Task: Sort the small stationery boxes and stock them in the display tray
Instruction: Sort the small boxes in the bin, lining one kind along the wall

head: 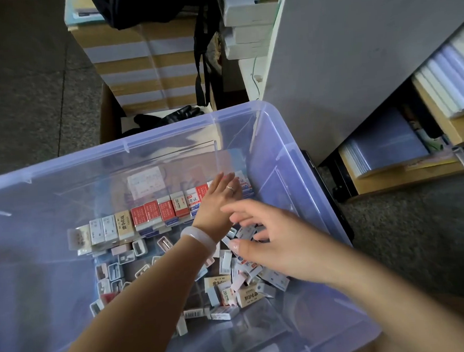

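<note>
Grey speckled floor (18,80) all round, with a big clear plastic bin (167,136) in the middle of the view. Along the bin's far side stands a row of small boxes (156,212) on edge, side by side: white and cream ones at the left end, red-and-white ones through the middle, blue-and-white at the right. Nearer the camera lies a loose heap of boxes (241,282), mixed with small pencil sharpeners (127,258) toward the left.

Left hand (221,195) reaches across to the right end of the row, fingers straight and together, resting flat on the last boxes there; ring on one finger, pale bangle (199,234) on the wrist. Right hand (268,236) hovers over the heap, fingers spread and blurred, thumb close to a white box (246,234); cannot tell whether it pinches anything.

Behind the bin: a stack of taped cardboard cartons (146,61), a black glove (171,116) on an open carton, a black bag strap (202,48) hanging down. At right, a grey shelf unit (354,57) with plastic-wrapped stock (387,143) on its lower shelf.
</note>
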A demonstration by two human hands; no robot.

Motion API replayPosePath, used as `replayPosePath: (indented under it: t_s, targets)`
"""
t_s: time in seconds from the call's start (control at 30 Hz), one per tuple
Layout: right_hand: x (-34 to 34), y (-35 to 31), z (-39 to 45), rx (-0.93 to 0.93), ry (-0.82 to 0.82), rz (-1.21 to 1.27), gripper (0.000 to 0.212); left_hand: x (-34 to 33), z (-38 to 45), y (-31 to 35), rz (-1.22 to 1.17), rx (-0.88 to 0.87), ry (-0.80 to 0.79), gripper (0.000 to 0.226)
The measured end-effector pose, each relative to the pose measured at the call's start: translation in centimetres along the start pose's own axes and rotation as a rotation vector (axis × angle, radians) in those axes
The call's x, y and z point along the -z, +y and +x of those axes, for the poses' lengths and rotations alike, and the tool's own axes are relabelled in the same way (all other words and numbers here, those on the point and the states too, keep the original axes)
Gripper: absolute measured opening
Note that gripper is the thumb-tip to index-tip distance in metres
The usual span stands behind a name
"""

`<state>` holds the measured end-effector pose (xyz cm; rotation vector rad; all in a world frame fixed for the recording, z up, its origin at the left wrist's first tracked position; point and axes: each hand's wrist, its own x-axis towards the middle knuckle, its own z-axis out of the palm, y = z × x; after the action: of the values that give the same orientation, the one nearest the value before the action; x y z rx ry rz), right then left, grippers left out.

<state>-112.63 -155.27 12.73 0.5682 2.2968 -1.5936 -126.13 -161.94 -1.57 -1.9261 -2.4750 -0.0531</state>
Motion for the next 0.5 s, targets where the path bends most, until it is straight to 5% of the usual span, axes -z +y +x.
replayPosePath:
  t_s: [0.2,0.4,0.5]
  targets:
    - [1.5,-1.8,-0.3,0.037,-0.066,0.157,0.037,1.8,-5.3,0.0,-0.187,0.055,0.001,0.029]
    - [2.5,-1.6,-0.4,0.045,0.013,0.263,0.032,0.2,-11.2,3.3,-0.460,0.002,-0.275,0.032]
    - [1.7,-1.4,0.1,0.039,-0.018,0.239,0.029,1.0,-9.4,5.1,-0.454,0.015,-0.176,0.030]
